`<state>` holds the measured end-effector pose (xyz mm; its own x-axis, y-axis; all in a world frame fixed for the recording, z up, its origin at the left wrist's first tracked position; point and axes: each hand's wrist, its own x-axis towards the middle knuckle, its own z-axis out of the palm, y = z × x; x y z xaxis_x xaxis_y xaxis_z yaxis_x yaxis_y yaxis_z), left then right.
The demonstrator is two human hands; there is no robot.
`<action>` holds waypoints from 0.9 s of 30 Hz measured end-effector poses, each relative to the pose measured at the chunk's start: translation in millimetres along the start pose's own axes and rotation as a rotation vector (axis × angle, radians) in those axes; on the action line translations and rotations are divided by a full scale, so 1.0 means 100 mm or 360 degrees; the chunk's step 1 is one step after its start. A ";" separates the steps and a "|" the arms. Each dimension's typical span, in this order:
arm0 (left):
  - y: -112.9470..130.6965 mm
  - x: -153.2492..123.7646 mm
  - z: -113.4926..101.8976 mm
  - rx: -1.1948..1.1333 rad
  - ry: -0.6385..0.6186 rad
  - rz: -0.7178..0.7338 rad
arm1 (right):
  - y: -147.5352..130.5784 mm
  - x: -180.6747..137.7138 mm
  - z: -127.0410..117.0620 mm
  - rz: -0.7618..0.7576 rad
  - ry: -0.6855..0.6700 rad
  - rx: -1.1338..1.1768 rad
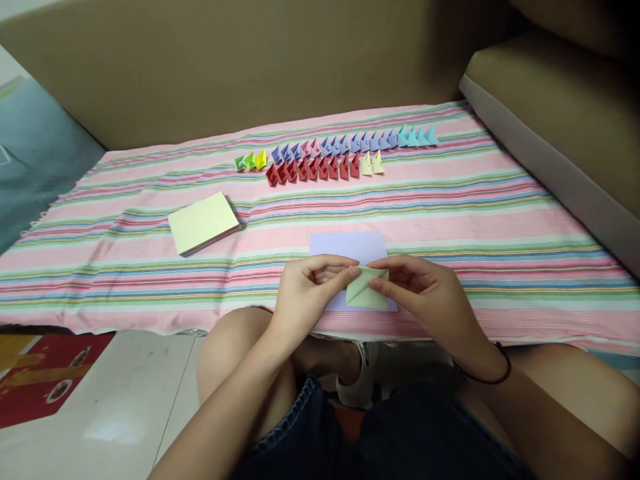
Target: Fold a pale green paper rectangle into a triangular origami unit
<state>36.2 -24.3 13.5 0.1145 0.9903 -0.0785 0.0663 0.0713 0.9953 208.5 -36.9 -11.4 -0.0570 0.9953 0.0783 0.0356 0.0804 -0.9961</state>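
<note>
A small square of folded pale green paper [367, 293] is held up between my two hands, with a diagonal crease across it. My left hand [313, 287] pinches its upper left corner between thumb and fingers. On the other side, my right hand [425, 287] grips the upper right part, its thumb lying on the front face. Beneath and behind the folded paper lies a flat lilac sheet [347, 245] on the striped cloth, partly covered by my hands.
Two rows of small folded paper pieces stand farther back, including red ones [313, 169], purple ones [370, 141] and turquoise ones [417, 136]. A stack of pale yellow paper [204, 223] lies left on the striped cloth [280, 213]. The sofa backrest [250, 67] and armrest [555, 133] bound the cloth.
</note>
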 end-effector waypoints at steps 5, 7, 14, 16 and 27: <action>0.00 0.01 -0.02 0.0011 0.0014 -0.0025 | 0.01 0.00 0.01 0.0037 -0.0012 0.0033; -0.01 0.01 -0.02 -0.0010 0.0009 -0.0029 | 0.03 -0.01 0.03 0.0072 -0.0039 0.0079; -0.01 0.00 0.02 0.0020 -0.0037 0.0022 | 0.07 -0.02 0.07 0.0222 -0.0103 0.0244; -0.01 0.00 0.02 0.0031 -0.0048 0.0034 | 0.07 -0.02 0.07 0.0248 -0.0077 0.0229; 0.01 0.01 0.00 0.0053 -0.0059 0.0027 | 0.03 -0.01 -0.02 0.0314 -0.0170 0.0231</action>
<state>36.6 -23.3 14.3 0.1523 0.9863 -0.0642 0.0969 0.0497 0.9941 211.1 -37.6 -14.4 -0.1683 0.9790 -0.1147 -0.0865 -0.1306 -0.9877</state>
